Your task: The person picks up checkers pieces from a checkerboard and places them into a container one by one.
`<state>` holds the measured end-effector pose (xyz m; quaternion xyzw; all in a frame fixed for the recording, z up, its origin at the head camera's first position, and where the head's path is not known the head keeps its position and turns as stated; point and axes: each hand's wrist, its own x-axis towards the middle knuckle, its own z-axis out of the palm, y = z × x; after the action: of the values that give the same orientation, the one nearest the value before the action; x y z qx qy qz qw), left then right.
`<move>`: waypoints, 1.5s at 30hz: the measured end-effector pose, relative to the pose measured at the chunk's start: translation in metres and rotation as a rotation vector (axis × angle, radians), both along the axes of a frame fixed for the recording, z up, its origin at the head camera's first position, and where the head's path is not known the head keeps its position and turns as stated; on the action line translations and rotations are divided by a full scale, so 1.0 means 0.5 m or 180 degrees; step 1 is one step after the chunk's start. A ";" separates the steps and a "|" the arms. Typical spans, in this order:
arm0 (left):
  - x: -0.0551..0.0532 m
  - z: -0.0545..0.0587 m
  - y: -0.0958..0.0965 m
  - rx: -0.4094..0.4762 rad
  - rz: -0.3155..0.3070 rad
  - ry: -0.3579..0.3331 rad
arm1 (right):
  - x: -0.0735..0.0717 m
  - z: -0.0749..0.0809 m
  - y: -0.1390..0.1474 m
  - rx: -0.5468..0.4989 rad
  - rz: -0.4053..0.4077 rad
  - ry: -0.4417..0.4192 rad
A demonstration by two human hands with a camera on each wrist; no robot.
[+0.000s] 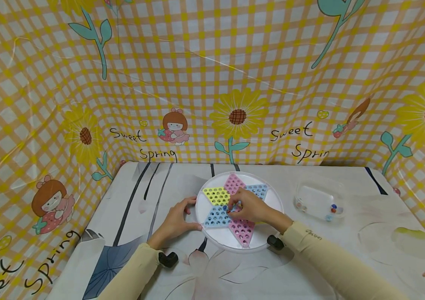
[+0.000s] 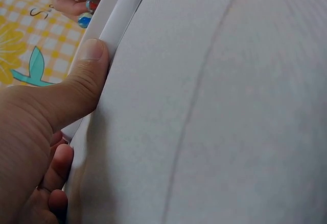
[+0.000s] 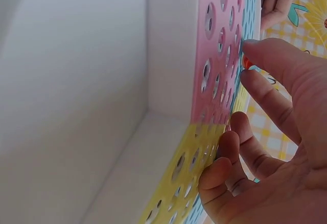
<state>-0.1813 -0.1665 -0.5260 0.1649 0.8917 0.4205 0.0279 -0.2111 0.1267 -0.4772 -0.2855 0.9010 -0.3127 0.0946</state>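
Note:
A round white Chinese checkers board [image 1: 262,235] with a star of pink, yellow and blue holed sections lies on the table. Along its left rim, my left hand [image 1: 176,218] touches the edge with thumb and fingers spread apart; in the left wrist view the thumb [image 2: 82,78] lies along the rim. Over the middle of the star, my right hand [image 1: 247,206] pinches a small glass marble [image 3: 247,62] with red in it between thumb and index finger. A blue-and-white marble [image 2: 84,20] shows just beside it. The other right fingers hang loosely over the board.
A clear plastic box [image 1: 319,200] with several marbles [image 1: 334,208] stands on the table right of the board. The table [image 1: 370,258] has a printed light cover. Yellow checked cloth [image 1: 204,75] walls the back and sides.

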 end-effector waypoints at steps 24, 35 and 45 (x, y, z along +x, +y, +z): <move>-0.003 -0.002 -0.001 -0.0010 0.0013 0.0013 | -0.005 -0.003 -0.002 0.0018 0.0076 0.0032; -0.001 -0.004 -0.001 0.0047 -0.0014 0.0026 | -0.008 0.018 0.006 -0.0072 0.0077 -0.0166; 0.001 -0.005 -0.002 0.0061 -0.0047 0.0026 | -0.015 0.035 0.010 -0.0200 -0.0051 -0.0159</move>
<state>-0.1808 -0.1676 -0.5283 0.1735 0.8865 0.4282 0.0258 -0.2188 0.1318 -0.4597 -0.2732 0.8903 -0.3486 0.1056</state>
